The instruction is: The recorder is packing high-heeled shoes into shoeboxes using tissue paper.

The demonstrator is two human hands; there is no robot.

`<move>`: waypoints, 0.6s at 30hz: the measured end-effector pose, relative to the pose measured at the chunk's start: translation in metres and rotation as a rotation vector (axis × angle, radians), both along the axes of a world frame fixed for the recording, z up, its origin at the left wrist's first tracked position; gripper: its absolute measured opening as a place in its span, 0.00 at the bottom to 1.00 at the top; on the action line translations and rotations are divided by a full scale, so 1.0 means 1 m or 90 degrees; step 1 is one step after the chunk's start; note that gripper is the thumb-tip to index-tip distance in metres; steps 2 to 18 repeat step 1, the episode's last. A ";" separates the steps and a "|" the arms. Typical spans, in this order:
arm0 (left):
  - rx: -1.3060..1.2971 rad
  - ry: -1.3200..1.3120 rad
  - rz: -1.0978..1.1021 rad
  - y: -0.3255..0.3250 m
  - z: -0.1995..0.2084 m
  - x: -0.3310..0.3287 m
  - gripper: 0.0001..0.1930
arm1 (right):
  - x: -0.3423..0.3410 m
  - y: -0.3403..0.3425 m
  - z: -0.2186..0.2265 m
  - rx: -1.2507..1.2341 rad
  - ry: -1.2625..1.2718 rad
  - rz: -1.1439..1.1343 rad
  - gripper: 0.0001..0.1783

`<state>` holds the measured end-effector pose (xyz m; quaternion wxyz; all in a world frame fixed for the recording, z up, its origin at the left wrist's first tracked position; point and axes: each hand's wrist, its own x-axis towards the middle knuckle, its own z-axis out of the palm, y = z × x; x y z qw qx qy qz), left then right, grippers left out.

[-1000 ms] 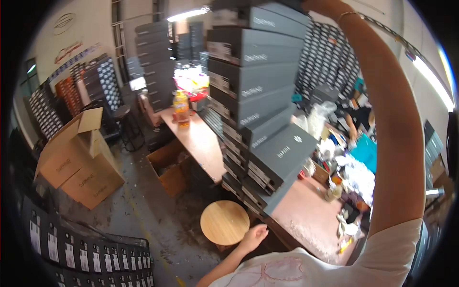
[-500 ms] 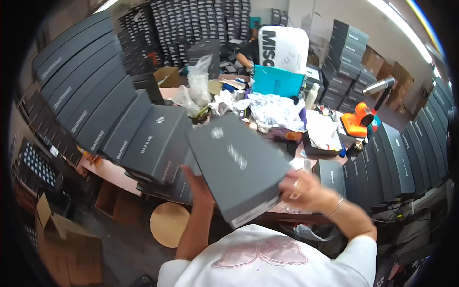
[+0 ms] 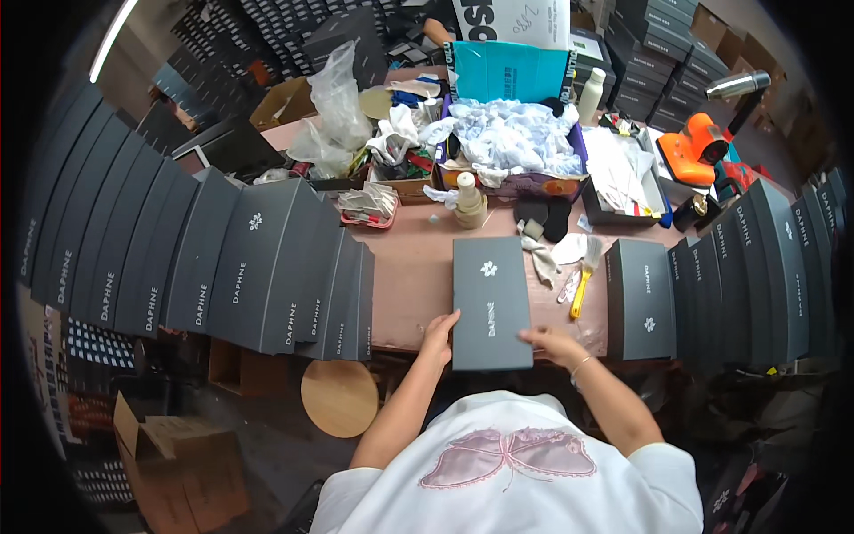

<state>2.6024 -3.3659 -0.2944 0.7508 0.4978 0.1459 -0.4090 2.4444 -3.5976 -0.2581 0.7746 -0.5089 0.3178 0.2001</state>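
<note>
A dark grey lidded shoebox [image 3: 491, 271] with a white flower mark lies flat at the table's front edge, straight in front of me. My left hand [image 3: 435, 340] holds its left side, thumb up along the edge. At the lower right edge, the fingers of my right hand [image 3: 556, 345] press against the box; some of them are hidden by its side. A yellow-handled brush [image 3: 581, 289] lies right of the box, near a crumpled pale cloth [image 3: 540, 260] and dark insole-shaped pieces [image 3: 556, 218].
Stacks of similar shoeboxes [image 3: 258, 267] rise at the left, with more shoeboxes [image 3: 645, 294] at the right. Behind stand a pump bottle [image 3: 470, 203], a carton of crumpled white paper [image 3: 578, 182] and an orange device [image 3: 692, 153]. A round stool [image 3: 339, 398] is below the table [image 3: 405, 294].
The shoebox was tilted in my hands above the table and has come down flat onto it, squared to the front edge. My view has tipped lower.
</note>
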 end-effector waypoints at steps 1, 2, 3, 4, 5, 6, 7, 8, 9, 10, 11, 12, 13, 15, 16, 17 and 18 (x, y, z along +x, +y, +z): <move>-0.015 0.008 0.008 -0.002 0.008 -0.001 0.31 | 0.001 -0.012 0.021 0.178 -0.024 -0.017 0.44; -0.015 0.008 0.008 -0.002 0.008 -0.001 0.31 | 0.001 -0.012 0.021 0.178 -0.024 -0.017 0.44; -0.015 0.008 0.008 -0.002 0.008 -0.001 0.31 | 0.001 -0.012 0.021 0.178 -0.024 -0.017 0.44; -0.015 0.008 0.008 -0.002 0.008 -0.001 0.31 | 0.001 -0.012 0.021 0.178 -0.024 -0.017 0.44; -0.015 0.008 0.008 -0.002 0.008 -0.001 0.31 | 0.001 -0.012 0.021 0.178 -0.024 -0.017 0.44; -0.015 0.008 0.008 -0.002 0.008 -0.001 0.31 | 0.001 -0.012 0.021 0.178 -0.024 -0.017 0.44; -0.015 0.008 0.008 -0.002 0.008 -0.001 0.31 | 0.001 -0.012 0.021 0.178 -0.024 -0.017 0.44; -0.015 0.008 0.008 -0.002 0.008 -0.001 0.31 | 0.001 -0.012 0.021 0.178 -0.024 -0.017 0.44; -0.015 0.008 0.008 -0.002 0.008 -0.001 0.31 | 0.001 -0.012 0.021 0.178 -0.024 -0.017 0.44; -0.015 0.008 0.008 -0.002 0.008 -0.001 0.31 | 0.001 -0.012 0.021 0.178 -0.024 -0.017 0.44; -0.015 0.008 0.008 -0.002 0.008 -0.001 0.31 | 0.001 -0.012 0.021 0.178 -0.024 -0.017 0.44; -0.015 0.008 0.008 -0.002 0.008 -0.001 0.31 | 0.001 -0.012 0.021 0.178 -0.024 -0.017 0.44; -0.015 0.008 0.008 -0.002 0.008 -0.001 0.31 | 0.001 -0.012 0.021 0.178 -0.024 -0.017 0.44; -0.015 0.008 0.008 -0.002 0.008 -0.001 0.31 | 0.001 -0.012 0.021 0.178 -0.024 -0.017 0.44; -0.015 0.008 0.008 -0.002 0.008 -0.001 0.31 | 0.001 -0.012 0.021 0.178 -0.024 -0.017 0.44; -0.015 0.008 0.008 -0.002 0.008 -0.001 0.31 | 0.001 -0.012 0.021 0.178 -0.024 -0.017 0.44; -0.015 0.008 0.008 -0.002 0.008 -0.001 0.31 | 0.001 -0.012 0.021 0.178 -0.024 -0.017 0.44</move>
